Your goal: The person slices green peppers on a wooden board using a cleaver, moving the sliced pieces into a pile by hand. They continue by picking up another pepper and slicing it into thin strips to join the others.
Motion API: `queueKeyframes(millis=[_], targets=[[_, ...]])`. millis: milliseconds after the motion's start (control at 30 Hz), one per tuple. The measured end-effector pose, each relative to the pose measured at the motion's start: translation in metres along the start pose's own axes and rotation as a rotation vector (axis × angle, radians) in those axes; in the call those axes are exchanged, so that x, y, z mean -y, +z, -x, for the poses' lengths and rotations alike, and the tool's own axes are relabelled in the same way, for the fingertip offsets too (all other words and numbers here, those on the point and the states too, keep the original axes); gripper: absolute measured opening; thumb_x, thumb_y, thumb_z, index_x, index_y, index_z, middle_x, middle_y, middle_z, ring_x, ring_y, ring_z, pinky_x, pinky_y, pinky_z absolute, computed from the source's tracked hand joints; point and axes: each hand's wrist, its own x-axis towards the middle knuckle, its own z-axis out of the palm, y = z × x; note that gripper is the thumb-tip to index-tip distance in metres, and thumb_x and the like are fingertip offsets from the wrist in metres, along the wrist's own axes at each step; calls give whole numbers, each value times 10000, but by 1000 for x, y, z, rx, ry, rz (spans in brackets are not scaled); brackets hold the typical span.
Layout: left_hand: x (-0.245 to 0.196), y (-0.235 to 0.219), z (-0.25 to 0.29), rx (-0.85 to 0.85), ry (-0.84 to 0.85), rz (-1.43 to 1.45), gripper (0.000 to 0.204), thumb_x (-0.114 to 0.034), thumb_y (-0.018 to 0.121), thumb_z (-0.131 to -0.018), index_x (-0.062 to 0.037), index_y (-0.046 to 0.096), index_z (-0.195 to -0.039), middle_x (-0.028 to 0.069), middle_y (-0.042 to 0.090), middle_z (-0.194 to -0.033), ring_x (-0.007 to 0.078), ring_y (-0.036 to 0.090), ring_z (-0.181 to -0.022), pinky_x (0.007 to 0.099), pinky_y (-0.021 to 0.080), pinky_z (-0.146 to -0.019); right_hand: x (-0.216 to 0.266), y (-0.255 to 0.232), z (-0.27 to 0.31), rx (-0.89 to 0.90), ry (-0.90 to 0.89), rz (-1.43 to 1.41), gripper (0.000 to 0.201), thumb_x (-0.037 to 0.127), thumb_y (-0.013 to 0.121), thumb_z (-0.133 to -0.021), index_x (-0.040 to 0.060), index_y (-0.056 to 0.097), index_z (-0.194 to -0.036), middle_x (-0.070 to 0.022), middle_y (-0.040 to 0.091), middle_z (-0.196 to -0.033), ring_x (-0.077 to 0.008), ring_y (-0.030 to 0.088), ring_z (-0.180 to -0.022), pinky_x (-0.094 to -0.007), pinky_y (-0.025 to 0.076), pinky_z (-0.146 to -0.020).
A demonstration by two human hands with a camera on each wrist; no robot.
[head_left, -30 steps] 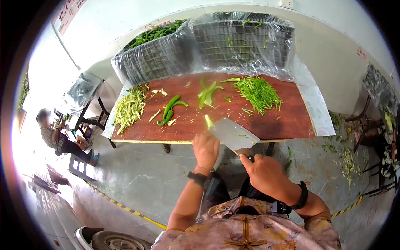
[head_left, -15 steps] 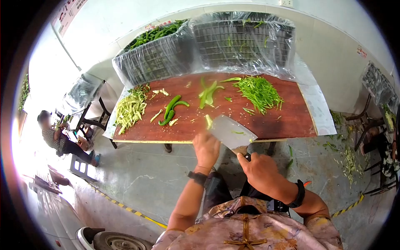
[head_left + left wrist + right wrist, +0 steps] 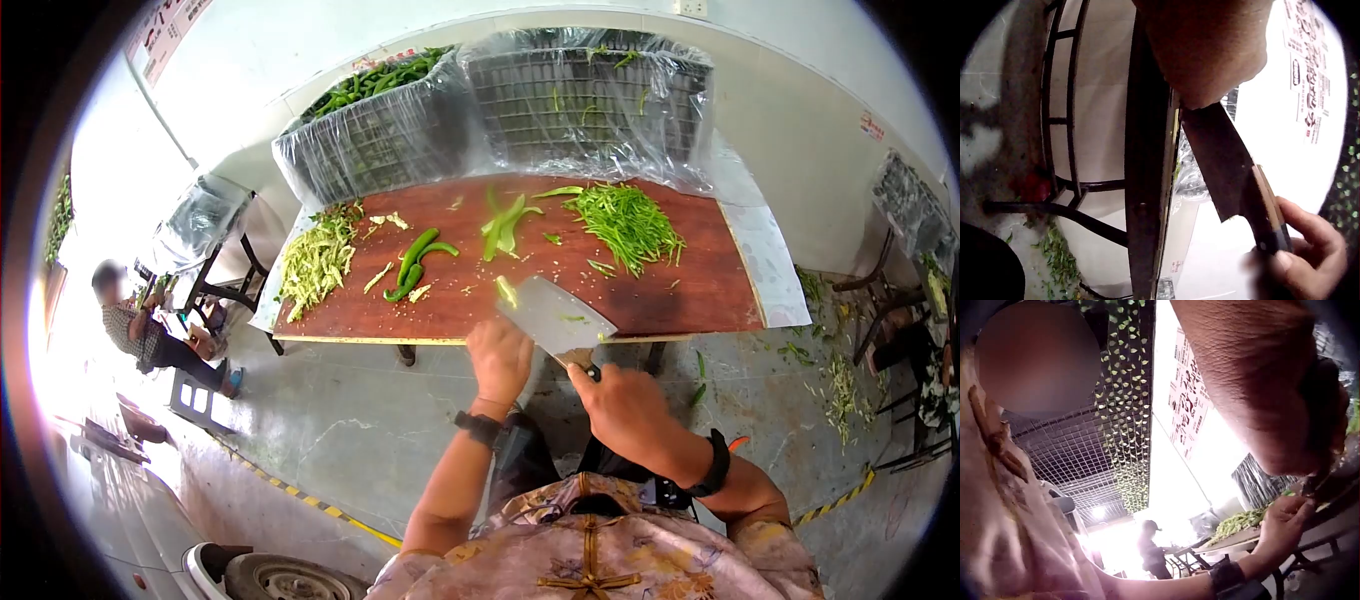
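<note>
My right hand (image 3: 630, 408) grips the handle of a broad cleaver (image 3: 558, 312), its blade angled over the front of the red-brown board (image 3: 440, 312). My left hand (image 3: 498, 358) is at the board's front edge, fingers bent, holding a pale green pepper piece (image 3: 506, 291) against the blade's left end; the fingertips are mostly hidden. In the left wrist view the right thumb and fingers wrap the cleaver's handle (image 3: 1270, 219). Whole green peppers (image 3: 412, 262) and cut pepper pieces (image 3: 506, 230) lie farther in on the board.
Pale shreds (image 3: 315, 262) are heaped at the board's left, bright green shreds (image 3: 630, 230) at its right. Behind stand two plastic-lined crates (image 3: 380, 155), the left one full of green peppers (image 3: 375, 82). Another person (image 3: 150, 325) is at far left. Scraps (image 3: 840, 400) litter the floor at right.
The cleaver's blade has tilted and shifted slightly left beside the pepper piece, and the right hand has moved a little with it. The left hand stays almost in place.
</note>
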Motion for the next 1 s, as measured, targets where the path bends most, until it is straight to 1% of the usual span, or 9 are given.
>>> queueKeyframes(millis=[100,167,300,433,533,600,633,700,1000], targets=[[-4,0,-3,-22,10,9,57,-106,691,-746,-72,660,-781,74,569,-813,292,536,-805,418,387,-723,-9,17,-24,-81,-22,-54,471,44,588,-749,40,590,-1221,-193,593,-719,-323,609,-591,-404,480,-513],[-4,0,-2,-16,-2,1,57,-108,702,-749,-79,672,-789,52,568,-825,272,528,-814,404,390,-740,-17,35,-38,-143,-36,-35,465,47,586,-753,45,592,-1218,-206,599,-728,-333,610,-599,-414,482,-519],[-2,0,-1,-1,-16,-5,75,-116,713,-758,-95,696,-828,30,568,-836,248,520,-818,392,392,-749,-25,27,-66,-241,-33,-108,419,61,572,-779,70,606,-1197,-208,615,-739,-353,611,-623,-440,487,-546],[-1,-1,-1,8,-28,11,80,-120,714,-758,-97,696,-832,29,568,-836,247,519,-821,390,391,-747,-31,23,-59,-357,-36,-98,378,85,573,-800,85,614,-1176,-178,607,-703,-347,609,-622,-443,488,-560],[-2,0,0,3,-37,-3,74,-121,715,-759,-95,693,-825,28,569,-837,247,519,-826,387,390,-747,-24,-6,-25,-290,-29,-139,363,106,581,-813,100,620,-1174,-161,602,-684,-344,604,-611,-443,484,-562],[-3,2,0,-16,-25,-19,65,-113,711,-753,-88,680,-804,28,569,-838,251,519,-830,390,391,-749,-18,-22,-3,-95,33,-125,368,114,599,-808,103,623,-1176,-149,600,-695,-335,606,-598,-451,480,-550],[-3,2,0,-17,-29,-16,65,-113,711,-753,-88,680,-804,28,569,-838,251,519,-830,390,391,-749,-15,-25,4,-91,33,-122,368,114,599,-808,103,623,-1176,-149,600,-695,-335,606,-598,-451,480,-550],[-2,2,-1,-17,-13,-11,68,-105,710,-736,-83,670,-788,29,571,-843,254,518,-831,392,390,-754,-11,-28,16,38,45,-6,378,103,609,-794,102,620,-1172,-135,592,-692,-320,609,-586,-459,473,-534],[-3,-3,-2,3,-14,29,76,-106,710,-726,-79,665,-781,31,571,-834,254,519,-830,394,389,-759,5,-32,5,98,30,47,446,53,597,-761,51,597,-1207,-169,599,-731,-319,636,-610,-418,508,-538]])
